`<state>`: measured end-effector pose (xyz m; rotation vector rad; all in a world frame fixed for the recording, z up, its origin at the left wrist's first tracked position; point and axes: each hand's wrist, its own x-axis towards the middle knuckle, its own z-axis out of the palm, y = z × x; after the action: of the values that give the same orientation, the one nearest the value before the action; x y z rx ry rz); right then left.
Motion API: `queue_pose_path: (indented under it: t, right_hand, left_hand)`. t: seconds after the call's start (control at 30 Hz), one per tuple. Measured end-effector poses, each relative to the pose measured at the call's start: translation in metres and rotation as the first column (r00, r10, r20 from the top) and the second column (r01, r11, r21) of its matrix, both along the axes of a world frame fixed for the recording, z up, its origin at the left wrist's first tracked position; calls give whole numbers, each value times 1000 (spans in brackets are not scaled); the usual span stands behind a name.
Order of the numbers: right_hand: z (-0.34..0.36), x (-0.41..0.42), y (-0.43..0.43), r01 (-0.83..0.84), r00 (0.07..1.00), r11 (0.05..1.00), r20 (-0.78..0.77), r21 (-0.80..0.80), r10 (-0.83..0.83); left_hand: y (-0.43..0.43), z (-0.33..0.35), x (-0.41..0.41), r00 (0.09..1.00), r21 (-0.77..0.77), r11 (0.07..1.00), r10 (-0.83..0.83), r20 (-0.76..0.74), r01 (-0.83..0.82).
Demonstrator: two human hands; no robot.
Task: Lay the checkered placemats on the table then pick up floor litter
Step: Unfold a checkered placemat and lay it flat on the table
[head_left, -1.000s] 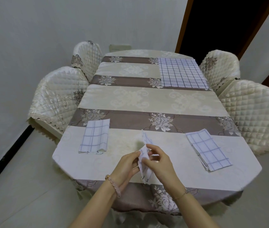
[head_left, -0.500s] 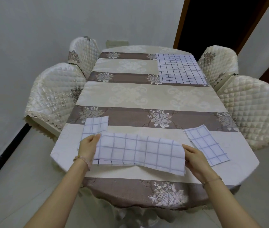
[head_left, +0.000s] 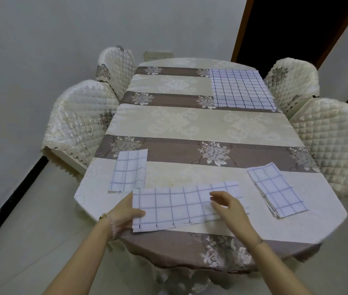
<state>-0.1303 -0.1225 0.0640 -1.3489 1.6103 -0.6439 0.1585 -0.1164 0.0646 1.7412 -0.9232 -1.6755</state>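
My left hand [head_left: 124, 213] pinches the left edge of the placemat [head_left: 179, 207] on the table [head_left: 190, 124]; my right hand [head_left: 230, 207], fingers loosely spread, is over its right half.

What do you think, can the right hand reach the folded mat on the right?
Probably yes: the right hand hovers open beside the folded placemat, only bare tablecloth between them. The left hand grips the long placemat.

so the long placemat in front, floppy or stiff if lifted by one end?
Probably floppy: the long placemat is thin folded cloth, with layers offset along the near edge by the left hand that pinches it. Likely light, being so thin. If pushed, it may wrinkle or slide on the shiny tablecloth.
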Motion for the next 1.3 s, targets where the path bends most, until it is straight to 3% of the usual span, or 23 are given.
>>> queue_pose_path:
  t: [0.1, 0.27, 0.4, 0.67, 0.8, 0.9, 1.0, 1.17, 1.3]
  right_hand:
    - [6, 35, 10, -205, 979, 979, -4, 3, 206]
    - [7, 74, 18, -447, 890, 890, -140, -89, 433]
    - [4, 83, 15, -427, 904, 890, -114, -162, 412]
    - [7, 74, -1, -242, 969, 934, -15, -263, 247]
    - [16, 77, 3, -362, 929, 910, 0, -201, 369]
    - [14, 80, 8, -448, 893, 871, -52, -201, 448]
    - [9, 84, 10, -375, 922, 901, 7, -217, 386]
    - [8, 85, 3, -226, 965, 942, 76, -249, 251]
    - [12, 86, -1, -247, 964, 930, 31, -272, 265]
  left_hand:
    - [10, 4, -8, 988, -89, 990, 101, -120, -112]
    - [21, 20, -27, 969, -182, 957, 201, -145, -226]
    - [22, 25, -36, 950, -178, 937, 274, -153, -299]
    - [14, 36, -37, 960, -216, 941, 231, -157, -261]
    - [9, 40, -37, 954, -219, 932, 257, -156, -287]
    - [6, 43, -40, 928, -156, 935, 276, -252, -320]
    - [7, 45, -43, 875, -72, 952, 242, -418, -298]
    - [13, 42, -45, 807, -99, 952, 188, -560, -291]
    - [14, 43, -55, 892, -226, 931, 175, -416, -288]
